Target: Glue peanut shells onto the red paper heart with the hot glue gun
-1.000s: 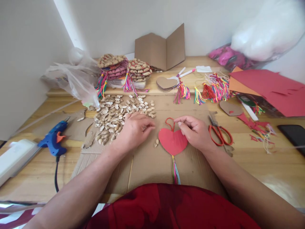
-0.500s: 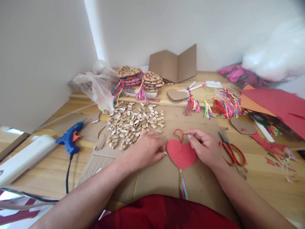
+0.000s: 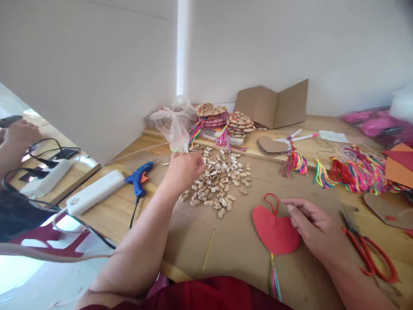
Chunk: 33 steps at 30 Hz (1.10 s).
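A red paper heart (image 3: 274, 230) lies flat on the cardboard sheet (image 3: 232, 245). A red cord loop (image 3: 272, 199) sticks out at its top and a multicoloured tassel (image 3: 275, 280) hangs from its point. My right hand (image 3: 314, 226) rests at the heart's right edge, index finger stretched towards the loop, thumb apart and nothing visibly held. Over the left side of a pile of peanut shells (image 3: 222, 176) is my left hand (image 3: 186, 168), its fingers curled; whatever they may hold is hidden. A blue glue gun (image 3: 139, 178) lies left of that hand.
Orange-handled scissors (image 3: 371, 254) lie right of my right hand. Behind are peanut-covered hearts (image 3: 240, 124), cardboard hearts (image 3: 272, 145), tassels (image 3: 358, 168) and a plastic bag (image 3: 176, 127). A white power strip (image 3: 97, 191) is at left; a co-worker's hand (image 3: 22, 133) shows beyond the partition.
The view has turned left. My left hand has moved away from beside the heart, leftwards and farther out over the shells. My right hand stays by the heart.
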Tool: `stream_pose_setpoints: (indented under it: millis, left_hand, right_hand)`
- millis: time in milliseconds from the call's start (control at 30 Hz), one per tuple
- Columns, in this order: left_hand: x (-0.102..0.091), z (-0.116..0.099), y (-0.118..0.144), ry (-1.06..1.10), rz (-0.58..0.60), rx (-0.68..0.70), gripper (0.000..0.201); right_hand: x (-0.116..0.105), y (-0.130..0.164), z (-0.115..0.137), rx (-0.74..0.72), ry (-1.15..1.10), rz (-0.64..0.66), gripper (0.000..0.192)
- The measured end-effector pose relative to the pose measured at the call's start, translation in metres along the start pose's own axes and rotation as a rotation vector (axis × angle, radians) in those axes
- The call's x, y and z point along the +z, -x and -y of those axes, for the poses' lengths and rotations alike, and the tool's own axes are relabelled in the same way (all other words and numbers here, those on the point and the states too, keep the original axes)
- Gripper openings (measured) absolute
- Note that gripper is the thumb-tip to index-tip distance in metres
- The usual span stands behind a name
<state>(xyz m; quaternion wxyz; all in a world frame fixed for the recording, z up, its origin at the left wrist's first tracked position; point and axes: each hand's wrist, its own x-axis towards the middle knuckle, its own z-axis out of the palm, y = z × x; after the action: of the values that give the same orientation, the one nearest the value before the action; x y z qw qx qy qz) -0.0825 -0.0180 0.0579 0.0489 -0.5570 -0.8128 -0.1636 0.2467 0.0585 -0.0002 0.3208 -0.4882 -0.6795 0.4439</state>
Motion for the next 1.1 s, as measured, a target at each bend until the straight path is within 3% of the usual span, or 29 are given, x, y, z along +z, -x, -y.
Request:
stream_pose_setpoints:
  millis: [67,167,333,400,567,767,900,1100]
  left_hand:
    - [-0.001,0.025,-0.005,-0.121,-0.06,-0.154,0.007]
    - [-0.003,0.054,-0.007,-0.17,-0.04,-0.349,0.01]
    - [-0.008,0.066,-0.006,-0.167,-0.063,-0.456,0.022]
    - [-0.006,0.064,-0.01,-0.117,-0.06,-0.438,0.025]
    - [0.014,0.063,-0.038,0.149,0.004,-0.249,0.034]
    - [0.027,0.09,-0.062,0.192,-0.067,-0.35,0.057]
    - [0.031,0.095,-0.06,0.182,-0.091,-0.35,0.05]
    - [0.046,0.074,-0.066,0.191,0.046,-0.114,0.04]
  right_hand:
    - [0.0,-0.001,-0.002,0.002,-0.001,0.009,0.031]
    - [0.0,-0.001,-0.004,0.002,0.001,0.019,0.033]
    - [0.0,-0.001,-0.004,0.0,-0.005,0.015,0.032]
    - [0.0,-0.001,-0.003,-0.008,-0.007,0.016,0.032]
    - [0.0,0.0,0.0,0.013,0.002,0.008,0.034]
    - [-0.001,0.0,0.001,0.049,-0.014,0.011,0.035]
    - [-0.001,0.0,-0.001,0.044,-0.009,0.017,0.036]
    - [0.001,0.001,0.0,0.039,-0.022,0.005,0.033]
